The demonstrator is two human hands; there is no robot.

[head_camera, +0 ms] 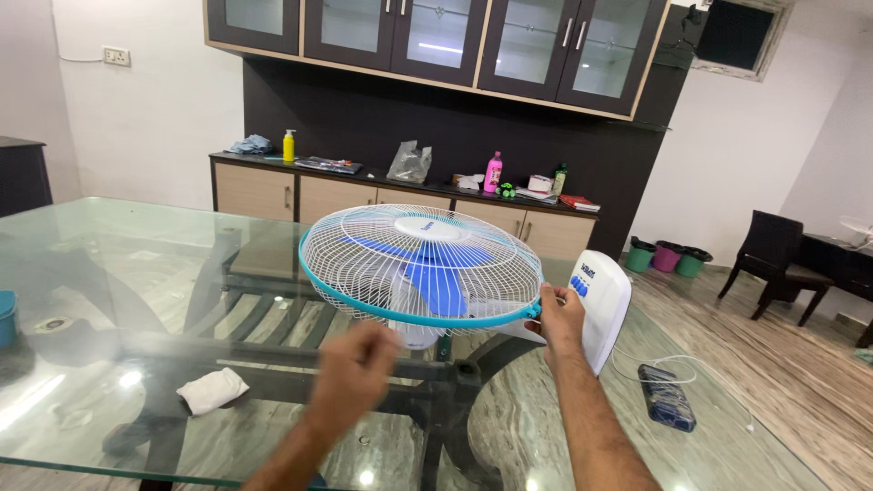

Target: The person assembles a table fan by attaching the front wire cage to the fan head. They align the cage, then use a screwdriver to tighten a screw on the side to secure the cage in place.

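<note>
The fan (423, 264) lies tilted over the glass tabletop (109, 273). The right hand (556, 318) closes on its turquoise rim to keep it steady. The left hand (355, 373) is blurred below the cage; its grip cannot be told. A white cloth (211, 390) lies near.
</note>
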